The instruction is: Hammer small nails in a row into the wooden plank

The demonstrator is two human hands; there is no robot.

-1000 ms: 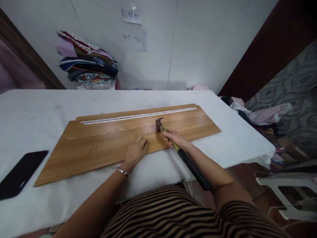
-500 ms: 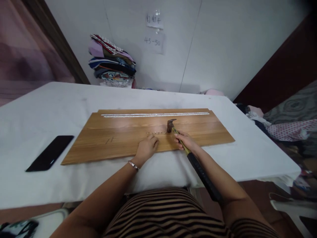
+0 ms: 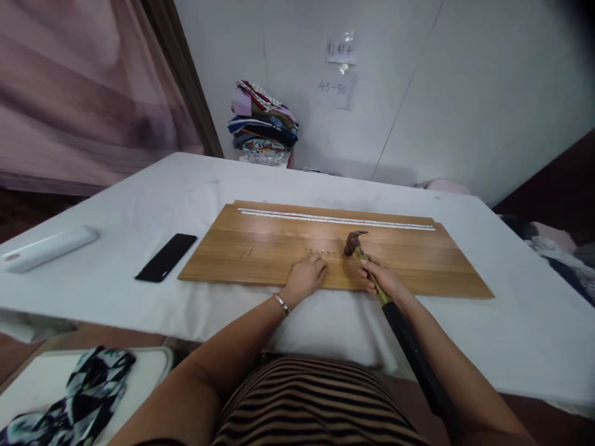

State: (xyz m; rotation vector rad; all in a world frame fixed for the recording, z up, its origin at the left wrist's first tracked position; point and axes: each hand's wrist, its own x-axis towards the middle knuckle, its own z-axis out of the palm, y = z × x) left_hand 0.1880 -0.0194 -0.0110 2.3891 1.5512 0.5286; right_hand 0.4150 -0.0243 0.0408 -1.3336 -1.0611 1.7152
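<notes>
A long wooden board (image 3: pixel 418 260) lies on the white table (image 3: pixel 139 210). My right hand (image 3: pixel 381 279) grips a hammer (image 3: pixel 356 243) high on its yellow shaft, close to the head; the black handle runs back along my forearm. The hammer head rests on the board beside a short row of small nails (image 3: pixel 320 251). My left hand (image 3: pixel 304 277) lies on the board's near edge with its fingers curled, fingertips just below the nail row. What the fingers hold, if anything, is too small to see. A white strip (image 3: pixel 334 218) runs along the board's far edge.
A black phone (image 3: pixel 166 256) lies left of the board, and a white oblong object (image 3: pixel 46 248) sits at the table's left end. Folded cloth (image 3: pixel 263 124) is stacked against the back wall. A patterned cloth (image 3: pixel 88 390) rests on a white seat at lower left.
The view has swung to the left, bringing the white oblong object and the seat into sight. Both hands and the hammer have kept their places on the board.
</notes>
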